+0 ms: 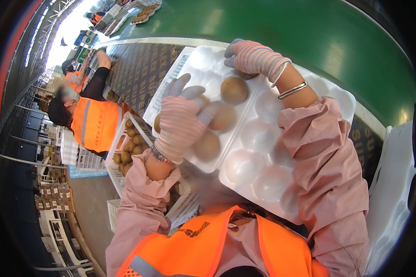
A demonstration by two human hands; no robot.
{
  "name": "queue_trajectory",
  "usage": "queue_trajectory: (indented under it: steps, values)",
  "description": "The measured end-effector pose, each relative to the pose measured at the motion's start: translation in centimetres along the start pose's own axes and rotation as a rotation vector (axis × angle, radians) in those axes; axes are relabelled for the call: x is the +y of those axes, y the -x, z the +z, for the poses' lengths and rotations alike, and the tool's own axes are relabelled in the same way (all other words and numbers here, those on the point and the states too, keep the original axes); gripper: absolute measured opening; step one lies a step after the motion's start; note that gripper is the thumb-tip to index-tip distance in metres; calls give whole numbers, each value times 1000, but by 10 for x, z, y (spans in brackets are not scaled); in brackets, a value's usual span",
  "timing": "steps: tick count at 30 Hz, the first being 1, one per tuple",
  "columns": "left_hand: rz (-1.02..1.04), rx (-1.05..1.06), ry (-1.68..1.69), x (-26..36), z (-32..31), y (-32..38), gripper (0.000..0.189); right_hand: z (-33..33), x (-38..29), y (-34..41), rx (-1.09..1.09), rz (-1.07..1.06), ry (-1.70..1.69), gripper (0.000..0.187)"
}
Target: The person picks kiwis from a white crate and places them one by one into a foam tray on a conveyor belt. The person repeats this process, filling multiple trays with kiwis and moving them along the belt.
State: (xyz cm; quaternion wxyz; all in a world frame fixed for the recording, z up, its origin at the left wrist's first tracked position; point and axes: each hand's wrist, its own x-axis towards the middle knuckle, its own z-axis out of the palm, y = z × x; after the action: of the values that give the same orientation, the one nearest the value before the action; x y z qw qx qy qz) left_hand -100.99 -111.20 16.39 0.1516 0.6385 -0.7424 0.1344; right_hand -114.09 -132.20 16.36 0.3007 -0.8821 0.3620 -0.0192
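A white foam fruit tray [225, 152] with round hollows and a fold across its middle lies before me. Several brown kiwifruits, among them one kiwifruit [234, 90] in plain view, sit in its left half. My left hand [183, 117], in a striped glove with grey fingertips, is over that half, its thumb beside a blurred kiwifruit [222, 116]. Whether it grips the fruit under its fingers is hidden. At the tray's far edge, my right hand [251, 59] curls over another kiwifruit [246, 74], mostly covered by the glove. The hollows in the right half hold no fruit.
A green surface [280, 24] runs beyond the tray. On my left stands a white plastic crate [116, 173] of kiwifruits, near a co-worker in an orange vest [98, 123]. White foam trays [390, 194] are at my right. Filled trays [147, 14] lie farther along.
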Motion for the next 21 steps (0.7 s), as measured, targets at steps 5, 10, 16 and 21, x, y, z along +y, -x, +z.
queue_trajectory:
  steps: [5,10,16,21]
  values:
    - [-107,-26,84,2,-8,2,39,3,4,-1,-5,-5,-50,40]
    - [-80,-223,151,4,-9,2,56,4,4,1,79,-83,-42,35]
    - [-172,-350,128,17,-1,0,62,0,2,2,-84,42,-126,39]
    - [-255,-243,-141,33,-3,-5,68,3,3,4,87,-107,-5,39]
